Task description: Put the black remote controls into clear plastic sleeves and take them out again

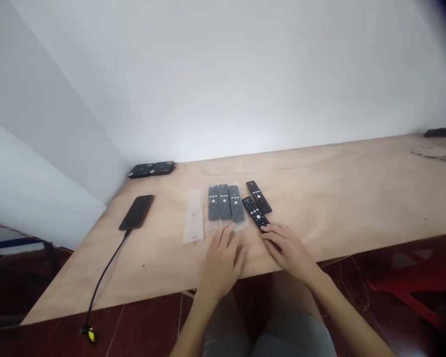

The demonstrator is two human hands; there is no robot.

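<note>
My left hand (223, 260) rests on the table, fingers apart. Its fingertips lie at the near edge of the clear plastic sleeves, in which three dark remote controls (223, 202) lie side by side. Left of these is a flat plastic sleeve (194, 215) with no remote in it. My right hand (290, 250) has its fingers stretched out, the fingertips touching the near end of an unwrapped black remote control (254, 212) that lies slantwise. Just behind and right of that one is another unwrapped black remote control (259, 197).
A phone (137, 212) with a cable (106, 275) running off the front edge lies on the left of the wooden table (342, 198). Two black boxes (151, 169) sit at the back left by the wall. Dark items (442, 133) lie far right; a red stool (416, 287) stands below.
</note>
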